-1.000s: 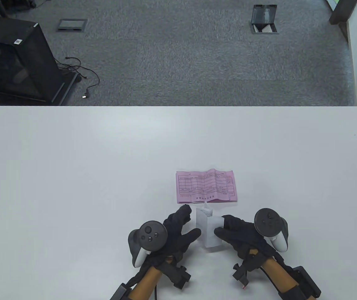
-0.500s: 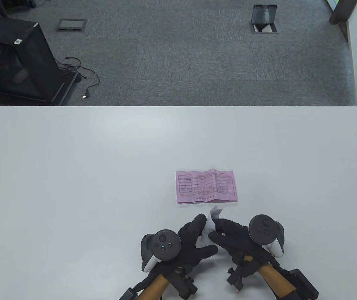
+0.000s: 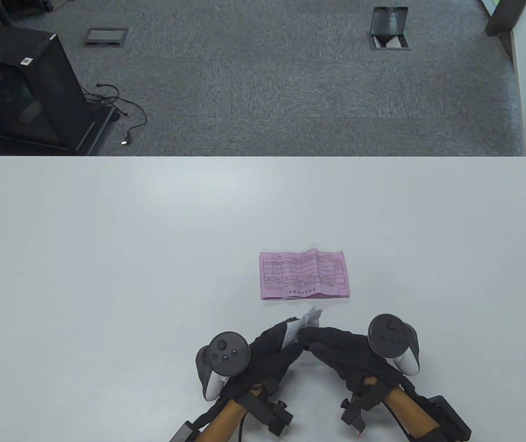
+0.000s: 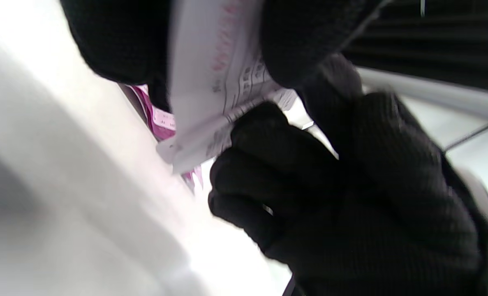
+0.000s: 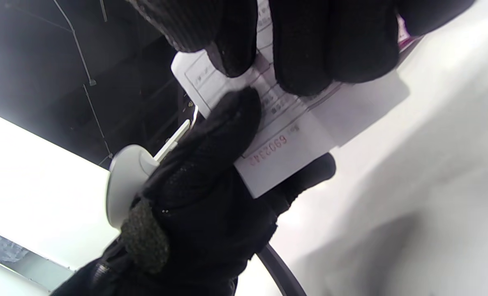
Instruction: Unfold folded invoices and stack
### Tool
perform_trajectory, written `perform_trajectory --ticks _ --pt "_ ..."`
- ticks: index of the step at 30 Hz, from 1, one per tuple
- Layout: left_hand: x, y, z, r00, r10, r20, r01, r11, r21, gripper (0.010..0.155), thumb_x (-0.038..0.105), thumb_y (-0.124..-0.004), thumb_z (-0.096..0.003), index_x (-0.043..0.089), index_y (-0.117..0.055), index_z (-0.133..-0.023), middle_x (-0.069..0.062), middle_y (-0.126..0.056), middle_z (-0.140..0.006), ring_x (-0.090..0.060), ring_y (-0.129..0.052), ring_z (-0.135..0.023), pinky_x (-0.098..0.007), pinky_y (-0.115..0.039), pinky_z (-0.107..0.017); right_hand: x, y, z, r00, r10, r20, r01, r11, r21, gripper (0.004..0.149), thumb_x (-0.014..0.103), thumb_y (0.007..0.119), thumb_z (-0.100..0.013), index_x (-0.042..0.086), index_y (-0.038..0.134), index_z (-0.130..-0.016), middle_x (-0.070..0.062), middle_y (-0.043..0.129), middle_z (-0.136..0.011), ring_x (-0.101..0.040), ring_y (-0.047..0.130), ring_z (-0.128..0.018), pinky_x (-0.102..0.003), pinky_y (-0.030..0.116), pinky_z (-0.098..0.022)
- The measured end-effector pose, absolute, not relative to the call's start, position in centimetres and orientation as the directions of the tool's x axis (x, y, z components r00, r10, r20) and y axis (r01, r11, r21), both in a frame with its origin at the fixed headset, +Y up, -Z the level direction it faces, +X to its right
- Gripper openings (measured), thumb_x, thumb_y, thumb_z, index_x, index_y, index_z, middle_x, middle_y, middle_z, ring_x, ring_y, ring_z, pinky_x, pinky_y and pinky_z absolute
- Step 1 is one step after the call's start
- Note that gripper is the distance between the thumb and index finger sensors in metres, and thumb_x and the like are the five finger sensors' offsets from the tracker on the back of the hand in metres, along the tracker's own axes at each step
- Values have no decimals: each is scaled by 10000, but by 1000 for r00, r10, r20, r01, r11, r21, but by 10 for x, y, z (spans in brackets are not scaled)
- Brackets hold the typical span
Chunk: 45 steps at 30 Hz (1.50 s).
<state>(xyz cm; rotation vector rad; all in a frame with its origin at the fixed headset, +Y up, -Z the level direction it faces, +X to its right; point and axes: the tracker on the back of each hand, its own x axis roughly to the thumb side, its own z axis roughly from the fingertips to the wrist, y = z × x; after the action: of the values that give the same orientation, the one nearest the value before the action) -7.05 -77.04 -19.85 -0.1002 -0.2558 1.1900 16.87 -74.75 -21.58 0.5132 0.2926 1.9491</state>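
Invoices are what we are working on, and the white folded invoice sits between our two hands, lifted just off the surface near its front edge. Our left hand pinches its left part with thumb and fingers closed on the paper, and our right hand pinches its right part the same way, so each grip is narrow and holds the same slip. In the right wrist view the printed side with red numbers faces that camera, and our fingertips press across the sheet close to the crease. The pink invoice lies already opened and flat on the surface just beyond our hands, its long axis running left to right, and it appears to serve as the base of the stack. The relation that matters, we judge, is that the white slip hangs just in front of the pink one, with both hands about equally near to it. We judge the next move calls for drawing the two grips apart sideways to open the fold, then carrying the sheet a short way forward onto the pink one.
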Motion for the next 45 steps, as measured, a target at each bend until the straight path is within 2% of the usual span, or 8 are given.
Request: perform_trajectory --ticks 8,12,17,26,29,34,42,45 --pt "-90 -763 -201 203 955 215 -932 256 -257 399 237 -812 -518 319 -798 -908 -56 -929 -891 -328 -883 -813 -535 -744 -613 197 -750 -228 -367 902 226 -866 -420 271 535 431 727 -470 307 556 -962 -81 776 -868 -367 791 -781 -612 575 -651" --pt "-93 -760 -202 154 959 238 -922 226 -314 397 241 -817 -514 326 -805 -902 -49 -935 -889 -333 -876 -826 -544 -736 -620 204 -758 -236 -273 949 160 -871 -314 378 740 474 734 -461 334 340 -1071 -165 558 -1035 -472 595 -917 -660 496 -666" --pt "-95 -760 -202 156 960 231 -926 224 -305 400 243 -821 -514 320 -804 -907 -49 -943 -882 -331 -880 -821 -544 -737 -617 197 -764 -234 -172 981 95 -769 -194 609 953 576 738 -428 295 110 -1088 -235 268 -1137 -584 307 -1002 -740 372 -668" --pt "-92 -763 -202 183 960 212 -912 247 -328 403 248 -827 -513 311 -804 -911 -47 -951 -878 -328 -885 -816 -543 -739 -615 184 -771 -232 -148 988 35 -790 -139 597 910 529 762 -435 216 219 -1094 -189 453 -1073 -538 427 -979 -715 412 -668" --pt "-90 -764 -202 185 961 208 -905 249 -344 404 250 -827 -513 308 -803 -912 -47 -951 -878 -328 -885 -817 -543 -739 -615 182 -771 -231 -148 988 32 -793 -138 594 952 525 772 -431 205 168 -1093 -162 495 -1024 -500 474 -948 -714 407 -667" --pt "-88 -765 -201 212 956 203 -908 269 -321 405 251 -829 -513 303 -803 -914 -49 -955 -874 -325 -890 -810 -540 -743 -611 178 -768 -227 -170 984 60 -814 -175 555 822 497 781 -435 219 329 -1063 -129 562 -974 -473 518 -925 -712 417 -664" --pt "-84 -765 -199 264 943 203 -911 313 -268 408 260 -836 -512 292 -801 -918 -44 -967 -865 -308 -905 -799 -528 -757 -605 173 -767 -221 -144 989 21 -894 -139 427 403 401 783 -457 242 712 -820 -86 728 -854 -426 659 -858 -673 489 -652" --pt "-83 -765 -198 273 940 203 -911 320 -259 410 264 -837 -512 288 -799 -920 -44 -969 -864 -308 -907 -798 -526 -760 -603 173 -766 -221 -151 988 28 -903 -149 403 362 384 779 -457 243 756 -790 -81 765 -827 -414 697 -837 -663 511 -648"
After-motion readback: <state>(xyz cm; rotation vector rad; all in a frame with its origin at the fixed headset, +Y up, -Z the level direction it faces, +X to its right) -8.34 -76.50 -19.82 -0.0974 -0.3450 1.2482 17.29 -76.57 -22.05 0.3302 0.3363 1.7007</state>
